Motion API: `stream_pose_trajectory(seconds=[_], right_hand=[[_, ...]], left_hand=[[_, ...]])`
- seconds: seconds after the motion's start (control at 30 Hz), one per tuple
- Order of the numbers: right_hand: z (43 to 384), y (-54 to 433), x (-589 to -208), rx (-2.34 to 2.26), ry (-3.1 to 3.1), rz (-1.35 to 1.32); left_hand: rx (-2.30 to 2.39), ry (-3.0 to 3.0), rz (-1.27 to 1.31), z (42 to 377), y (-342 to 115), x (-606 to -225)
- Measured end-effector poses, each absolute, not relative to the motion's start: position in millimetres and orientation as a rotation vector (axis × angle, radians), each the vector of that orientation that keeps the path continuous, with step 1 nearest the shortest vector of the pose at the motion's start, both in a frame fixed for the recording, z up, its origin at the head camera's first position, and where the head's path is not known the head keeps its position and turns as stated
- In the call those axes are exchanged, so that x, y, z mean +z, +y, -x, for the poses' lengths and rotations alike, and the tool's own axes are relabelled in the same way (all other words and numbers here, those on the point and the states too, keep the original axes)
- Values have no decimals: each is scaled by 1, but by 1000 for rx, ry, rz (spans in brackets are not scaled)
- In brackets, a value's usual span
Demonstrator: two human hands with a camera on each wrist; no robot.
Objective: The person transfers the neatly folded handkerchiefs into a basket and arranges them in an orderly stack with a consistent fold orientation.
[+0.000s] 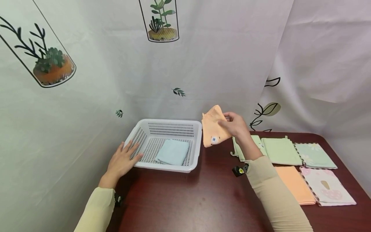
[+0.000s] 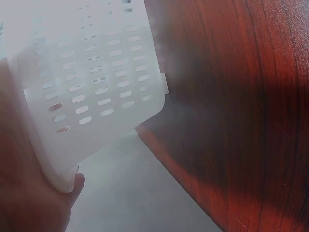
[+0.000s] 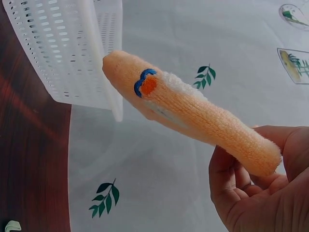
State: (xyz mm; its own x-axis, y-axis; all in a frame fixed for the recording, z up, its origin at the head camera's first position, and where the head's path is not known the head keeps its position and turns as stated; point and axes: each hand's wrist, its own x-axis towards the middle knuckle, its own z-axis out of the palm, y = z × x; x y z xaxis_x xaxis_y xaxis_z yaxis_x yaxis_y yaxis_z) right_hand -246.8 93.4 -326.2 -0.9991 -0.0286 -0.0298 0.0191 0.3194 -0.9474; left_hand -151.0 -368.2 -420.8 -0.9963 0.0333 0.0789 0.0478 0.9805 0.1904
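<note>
My right hand [image 1: 237, 126] holds a folded orange towel [image 1: 213, 124] by its right edge, raised beside the basket's right rim. Seen edge-on in the right wrist view, the towel shows a blue and orange embroidered patch, with thumb and fingers pinching its near end. A white perforated plastic basket [image 1: 171, 169] stands on the table at the back. Inside it, on the bottom, lies a folded light blue towel [image 1: 173, 151]. My left hand [image 1: 121, 162] rests on the basket's front left corner, fingers spread over the rim.
On the right of the dark red table [image 1: 179, 203] lie folded towels: a light green one [image 1: 281, 150], a mint flowered one [image 1: 315, 155], an orange one [image 1: 294, 185] and a white-pink one [image 1: 328, 188]. Another green towel [image 1: 256, 141] is partly behind the right forearm. A printed curtain [image 1: 220, 64] hangs behind.
</note>
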Motion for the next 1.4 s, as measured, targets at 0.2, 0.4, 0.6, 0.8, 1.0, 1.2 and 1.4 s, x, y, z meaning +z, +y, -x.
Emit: stream_pose_trajectory(seconds=[0.2,0.4,0.6,0.8,1.0,1.2,1.4], right_hand=[[246,90,-323,-1818,2505,23],[246,87,-322,-1828,2504,40],[245,81,-323,-1859,2473,42],[244,76,-321,-1891,2453,33],[244,72,-321,-1910,2443,36],[244,67,-321,-1911,2430,37],[243,61,-322,-1934,2394,38]], left_hand=[[-292,-3048,72,151,-369,-421],[-287,-3047,75,151,-369,-421],[-287,-3050,71,150,-369,-421],[-295,-3049,72,150,-369,-421],[-302,-3045,70,150,-368,-420],[-297,-3047,62,150,-367,-420],[-305,-3043,69,150,-368,-421]])
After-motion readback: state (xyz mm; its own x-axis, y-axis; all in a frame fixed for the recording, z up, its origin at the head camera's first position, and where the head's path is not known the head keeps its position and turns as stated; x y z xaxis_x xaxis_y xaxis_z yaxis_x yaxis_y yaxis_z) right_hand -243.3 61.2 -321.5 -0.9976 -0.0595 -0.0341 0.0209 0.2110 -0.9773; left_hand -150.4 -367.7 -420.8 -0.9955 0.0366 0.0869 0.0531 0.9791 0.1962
